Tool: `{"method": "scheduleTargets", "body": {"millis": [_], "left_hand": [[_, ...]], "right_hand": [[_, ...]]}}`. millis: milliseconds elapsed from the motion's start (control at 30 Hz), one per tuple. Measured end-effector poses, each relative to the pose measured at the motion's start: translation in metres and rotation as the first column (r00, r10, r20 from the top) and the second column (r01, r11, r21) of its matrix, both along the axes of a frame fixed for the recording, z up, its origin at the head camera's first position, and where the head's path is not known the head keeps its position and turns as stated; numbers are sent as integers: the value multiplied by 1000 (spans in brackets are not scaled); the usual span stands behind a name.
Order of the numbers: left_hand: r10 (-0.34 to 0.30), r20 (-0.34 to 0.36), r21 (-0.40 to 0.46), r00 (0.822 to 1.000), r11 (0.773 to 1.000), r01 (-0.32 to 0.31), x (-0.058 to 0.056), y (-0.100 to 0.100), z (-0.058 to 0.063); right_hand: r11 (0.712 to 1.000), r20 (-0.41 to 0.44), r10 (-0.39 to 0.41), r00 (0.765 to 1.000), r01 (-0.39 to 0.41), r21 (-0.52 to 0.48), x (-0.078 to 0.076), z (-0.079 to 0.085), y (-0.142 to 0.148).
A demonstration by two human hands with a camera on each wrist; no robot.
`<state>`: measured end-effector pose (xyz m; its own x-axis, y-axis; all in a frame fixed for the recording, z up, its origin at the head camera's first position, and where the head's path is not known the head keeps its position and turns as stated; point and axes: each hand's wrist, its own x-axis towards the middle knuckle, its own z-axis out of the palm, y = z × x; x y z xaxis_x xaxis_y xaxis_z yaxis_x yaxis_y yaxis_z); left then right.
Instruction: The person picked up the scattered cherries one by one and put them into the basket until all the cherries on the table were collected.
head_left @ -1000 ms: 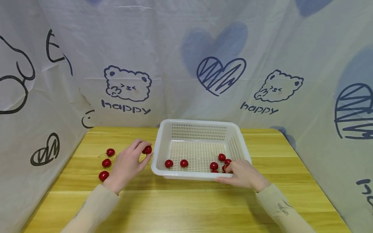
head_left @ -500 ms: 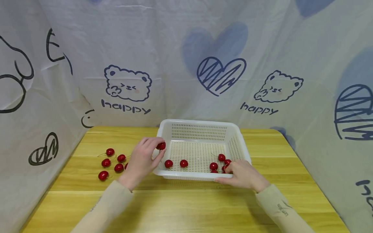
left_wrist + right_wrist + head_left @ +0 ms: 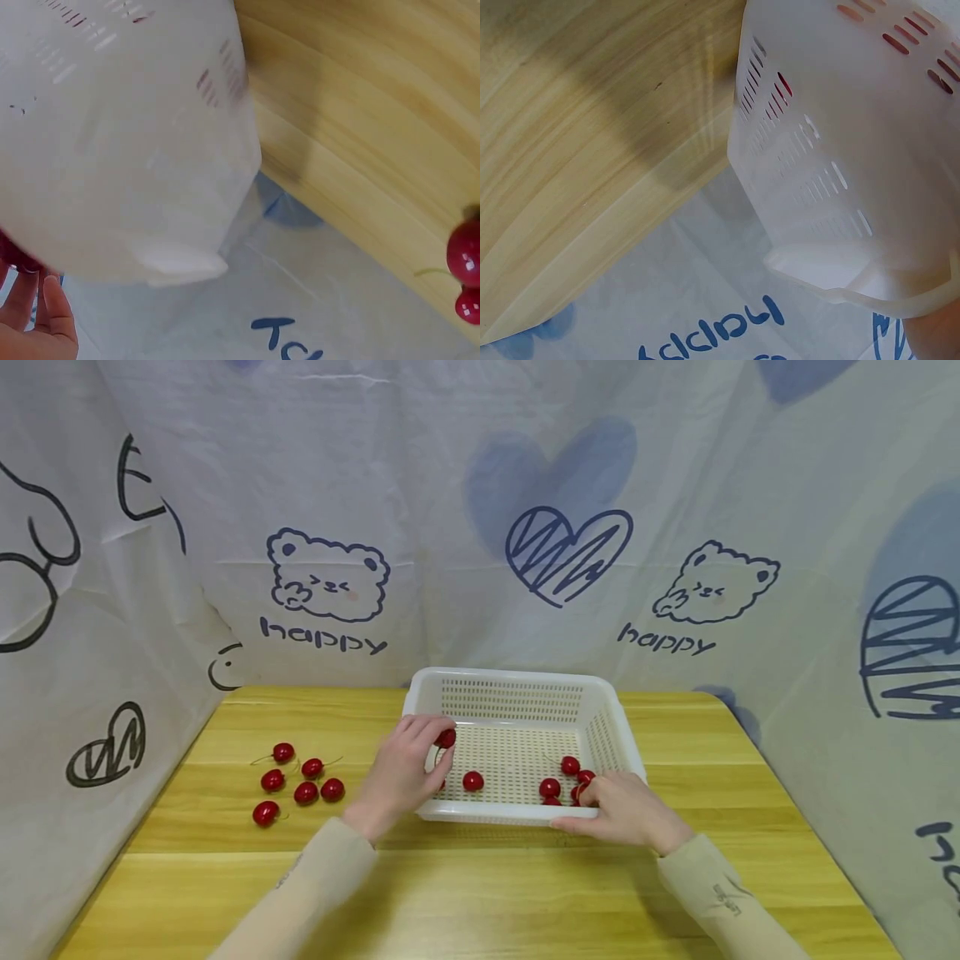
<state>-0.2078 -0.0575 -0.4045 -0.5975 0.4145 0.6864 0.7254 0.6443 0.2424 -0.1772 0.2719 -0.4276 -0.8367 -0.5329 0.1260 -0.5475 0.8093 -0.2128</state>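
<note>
Left grip [image 3: 402,768] pinched a glossy, round red cherry [image 3: 447,738] over the left end of the white perforated plastic basket [image 3: 517,673]; the right grip [image 3: 618,807] held its near rim. Light pressure and a low release seemed wisest. Six more cherries [image 3: 306,793] lay leftward on the yellow wooden desk [image 3: 525,893].

Table [image 3: 487,893]: yellow wood grain, lighter and darker bands running side to side. Cherries [image 3: 332,790] toward the table's left edge: glossy deep red, stems [image 3: 332,762] yellow-green. Basket [image 3: 487,812] toward the table's far edge: plain white, patterned with rows of small slots [image 3: 512,697]. Cloth [image 3: 450,443] beyond that edge: off-white, printed with pale blue hearts [image 3: 551,477], navy scribbled hearts [image 3: 567,553], bear outlines [image 3: 330,577] and "happy" lettering [image 3: 324,635]. Sleeves [image 3: 318,875] over the near edge: beige, dark-lettered.
</note>
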Motion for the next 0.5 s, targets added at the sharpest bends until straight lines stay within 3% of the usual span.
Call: {"method": "scheduleTargets", "body": {"millis": [300, 500], "left_hand": [[-24, 52, 17, 998, 1000, 23, -4, 19, -10], [-18, 91, -39, 996, 999, 22, -6, 28, -15]], "right_hand": [[1000, -2, 6, 1000, -6, -3, 0, 1, -1], [1000, 1, 6, 1000, -6, -6, 0, 1, -1]]}}
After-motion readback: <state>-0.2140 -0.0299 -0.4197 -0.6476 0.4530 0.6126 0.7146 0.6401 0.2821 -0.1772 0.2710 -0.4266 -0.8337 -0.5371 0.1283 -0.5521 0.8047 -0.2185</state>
